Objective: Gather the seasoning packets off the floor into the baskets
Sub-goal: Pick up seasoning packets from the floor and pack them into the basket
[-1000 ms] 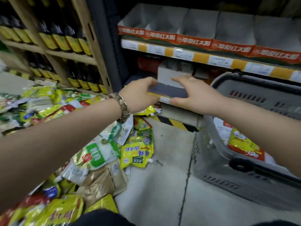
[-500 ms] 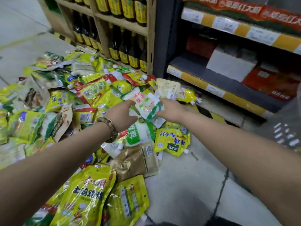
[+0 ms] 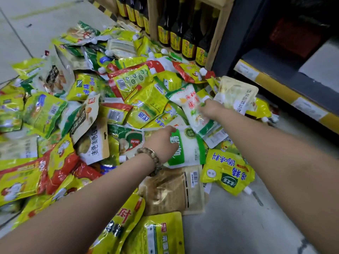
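A heap of seasoning packets [image 3: 117, 99], mostly yellow, green and red, covers the floor on the left and in the middle. My left hand [image 3: 161, 142], with a bead bracelet on the wrist, curls its fingers over the left edge of a white packet with a green band [image 3: 189, 149]. Further back, my right hand [image 3: 211, 109] grips a white packet with green and red print [image 3: 192, 103], lifted a little off the heap. A pale cream packet [image 3: 236, 92] stands up right behind that hand. No basket is in view.
A wooden rack of dark bottles [image 3: 176, 33] stands behind the heap. A dark shelf base with a yellow price strip [image 3: 275, 85] runs along the right. A brown packet [image 3: 174, 189] and a yellow packet [image 3: 227, 173] lie near bare grey floor [image 3: 238, 226].
The view swung from the grey basket and shelf down to the heap. Both hands moved onto the packets; my left hand then dropped from the lifted white packet to the green-banded one.
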Action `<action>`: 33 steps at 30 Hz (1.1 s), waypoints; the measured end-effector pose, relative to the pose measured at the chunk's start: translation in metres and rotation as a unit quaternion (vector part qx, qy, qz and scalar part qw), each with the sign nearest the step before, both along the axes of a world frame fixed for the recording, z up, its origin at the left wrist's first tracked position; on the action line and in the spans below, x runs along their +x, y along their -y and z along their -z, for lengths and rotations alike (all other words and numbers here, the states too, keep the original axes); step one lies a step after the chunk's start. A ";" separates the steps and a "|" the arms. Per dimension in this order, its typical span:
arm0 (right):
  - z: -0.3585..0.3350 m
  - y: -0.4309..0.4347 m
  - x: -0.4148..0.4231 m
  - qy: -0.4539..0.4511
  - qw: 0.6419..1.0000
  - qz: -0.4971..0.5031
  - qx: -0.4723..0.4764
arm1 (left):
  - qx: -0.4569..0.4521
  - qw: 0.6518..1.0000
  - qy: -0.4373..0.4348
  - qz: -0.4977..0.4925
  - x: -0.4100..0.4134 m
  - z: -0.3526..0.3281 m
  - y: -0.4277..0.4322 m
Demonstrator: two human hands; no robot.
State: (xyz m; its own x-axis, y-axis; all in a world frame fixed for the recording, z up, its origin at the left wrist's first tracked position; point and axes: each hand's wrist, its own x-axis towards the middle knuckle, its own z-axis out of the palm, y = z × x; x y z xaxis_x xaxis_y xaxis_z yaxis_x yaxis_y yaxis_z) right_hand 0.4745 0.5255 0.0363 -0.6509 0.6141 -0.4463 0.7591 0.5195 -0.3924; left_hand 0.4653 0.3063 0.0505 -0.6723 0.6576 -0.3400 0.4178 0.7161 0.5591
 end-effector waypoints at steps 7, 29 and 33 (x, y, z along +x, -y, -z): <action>0.024 -0.005 0.014 -0.044 0.997 0.047 -0.051 | 0.094 0.990 0.074 -0.081 -0.005 0.026 -0.017; 0.019 0.064 0.017 -0.164 0.969 -0.144 -0.117 | 0.393 0.747 0.296 -0.448 -0.041 0.024 0.024; 0.033 0.076 0.000 -0.041 0.957 -0.285 0.017 | 0.412 0.738 0.271 -0.461 -0.048 0.019 0.046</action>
